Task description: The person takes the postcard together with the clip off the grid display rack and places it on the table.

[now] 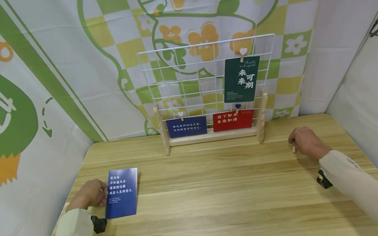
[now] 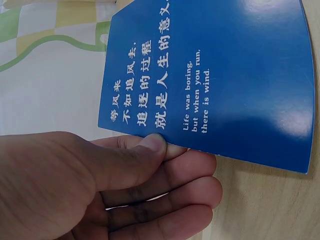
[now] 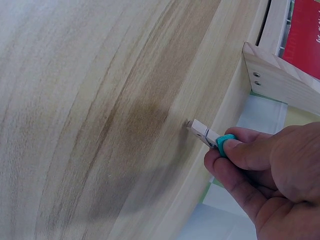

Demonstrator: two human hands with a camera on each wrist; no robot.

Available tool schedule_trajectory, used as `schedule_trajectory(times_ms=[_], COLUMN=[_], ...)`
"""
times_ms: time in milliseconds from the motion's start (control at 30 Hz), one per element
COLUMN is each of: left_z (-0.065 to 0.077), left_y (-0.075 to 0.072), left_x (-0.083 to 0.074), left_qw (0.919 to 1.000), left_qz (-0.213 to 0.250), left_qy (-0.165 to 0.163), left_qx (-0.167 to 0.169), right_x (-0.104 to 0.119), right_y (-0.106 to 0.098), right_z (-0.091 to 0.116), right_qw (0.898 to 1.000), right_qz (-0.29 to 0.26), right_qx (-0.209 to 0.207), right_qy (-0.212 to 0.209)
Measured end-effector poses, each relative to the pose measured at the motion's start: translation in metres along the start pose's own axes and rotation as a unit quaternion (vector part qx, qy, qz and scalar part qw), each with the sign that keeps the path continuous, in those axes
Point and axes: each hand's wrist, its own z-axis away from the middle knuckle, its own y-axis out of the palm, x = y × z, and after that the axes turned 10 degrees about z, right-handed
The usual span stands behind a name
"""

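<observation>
While the left hand (image 1: 93, 192) pinched the blue postcard (image 1: 121, 194) at its edge between thumb and fingers, the right hand (image 1: 305, 141) pinched the mini clothespin (image 3: 202, 132) between thumb and fingertips. The postcard lay directly to the right of the left hand, above the wooden tabletop (image 1: 203, 196); whether it touched that surface could not be told. The clothespin projected beyond the right hand's fingertips.

Ahead of and between both hands stood the white wire grid rack (image 1: 206, 43). It bore a green card (image 1: 242, 85), a smaller-looking blue card (image 1: 187, 127) and a red card (image 1: 234, 121), each with a clip at its top edge.

The step in hand was judged to be preparation for mounting: card and fastener were held well apart. The next move appeared to call for bringing both hands inward and forward to the rack, aligning the postcard, then squeezing the clothespin open over its edge.

Only the left wrist view made the postcard's English lines legible. Only the right wrist view exposed the clothespin's teal ornament and spring, concealed by the right hand in the head view.
</observation>
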Motion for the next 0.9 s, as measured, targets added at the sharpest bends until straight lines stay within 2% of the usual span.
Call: schedule_trajectory(times_ms=[300, 900], left_z=[-0.0001, -0.0007], left_y=[0.0025, 0.004], left_x=[0.0008, 0.0009], left_qw=[0.9999, 0.9999], left_qz=[0.014, 0.002], left_qy=[-0.003, 0.003], left_qx=[0.006, 0.011], right_x=[-0.0007, -0.0003], right_y=[0.0007, 0.0012], right_z=[-0.0004, -0.0006], right_qw=[1.0, 1.0], right_qz=[-0.007, -0.013], right_qx=[0.008, 0.016], right_qy=[0.008, 0.023])
